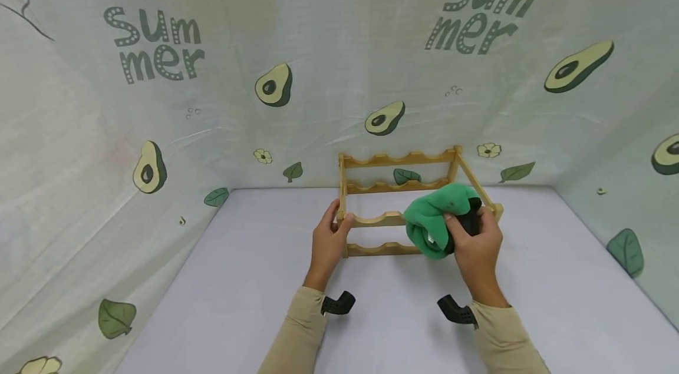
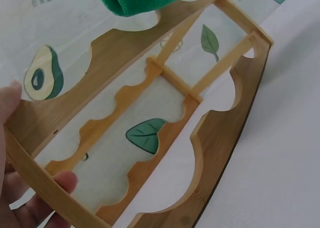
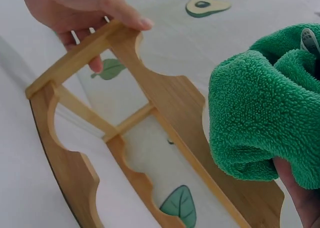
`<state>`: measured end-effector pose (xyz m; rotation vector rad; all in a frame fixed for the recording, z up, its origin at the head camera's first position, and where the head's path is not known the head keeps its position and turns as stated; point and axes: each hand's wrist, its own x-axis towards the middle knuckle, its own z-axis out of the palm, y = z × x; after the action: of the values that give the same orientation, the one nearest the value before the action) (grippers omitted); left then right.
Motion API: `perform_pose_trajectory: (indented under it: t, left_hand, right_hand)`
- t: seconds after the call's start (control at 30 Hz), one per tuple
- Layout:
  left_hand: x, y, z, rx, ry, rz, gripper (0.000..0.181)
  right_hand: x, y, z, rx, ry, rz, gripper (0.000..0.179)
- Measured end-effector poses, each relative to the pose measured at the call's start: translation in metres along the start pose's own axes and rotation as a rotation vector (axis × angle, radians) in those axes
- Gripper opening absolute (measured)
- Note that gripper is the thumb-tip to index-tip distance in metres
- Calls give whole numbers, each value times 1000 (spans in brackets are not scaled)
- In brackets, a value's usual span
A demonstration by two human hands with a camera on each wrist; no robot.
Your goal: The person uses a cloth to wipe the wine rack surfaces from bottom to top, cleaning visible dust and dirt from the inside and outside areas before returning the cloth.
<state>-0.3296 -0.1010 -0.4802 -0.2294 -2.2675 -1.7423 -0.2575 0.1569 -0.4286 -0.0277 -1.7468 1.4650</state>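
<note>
A light wooden rack (image 1: pixel 378 221) with scalloped rails, like a wine rack, stands on the white surface. My left hand (image 1: pixel 328 244) grips its left end, with thumb and fingers on both sides of the end bar (image 2: pixel 55 193). In my right hand (image 1: pixel 480 247) is a bunched green terry cloth (image 1: pixel 437 215), pinched by the thumb, with a black part (image 1: pixel 469 219) beside the fingers. The cloth (image 3: pixel 265 112) is at the rack's front right, and a small tag (image 3: pixel 310 40) shows on it. Whether it touches the rail cannot be told.
Behind the rack hangs a pale curtain (image 1: pixel 329 38) printed with avocados, leaves and lettering; it also rises at both sides. The white tabletop (image 1: pixel 254 256) extends around the rack. Each wrist wears a black camera mount (image 1: pixel 339 303).
</note>
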Motion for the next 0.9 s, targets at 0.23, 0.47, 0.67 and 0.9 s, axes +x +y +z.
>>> perform_pose_trajectory:
  t: [0.23, 0.47, 0.67, 0.9]
  left_hand:
    - [-4, 4, 5, 8, 0, -49, 76]
    - [-5, -2, 11, 47, 47, 24, 69]
    - [-7, -5, 15, 46, 110, 96, 61]
    - [-11, -4, 20, 50, 201, 172, 53]
  right_hand:
    - [10, 22, -7, 11, 30, -9, 29]
    - [19, 22, -12, 19, 64, 6, 25]
    - [25, 18, -18, 47, 52, 12, 25]
    - [30, 4, -23, 45, 30, 37, 24]
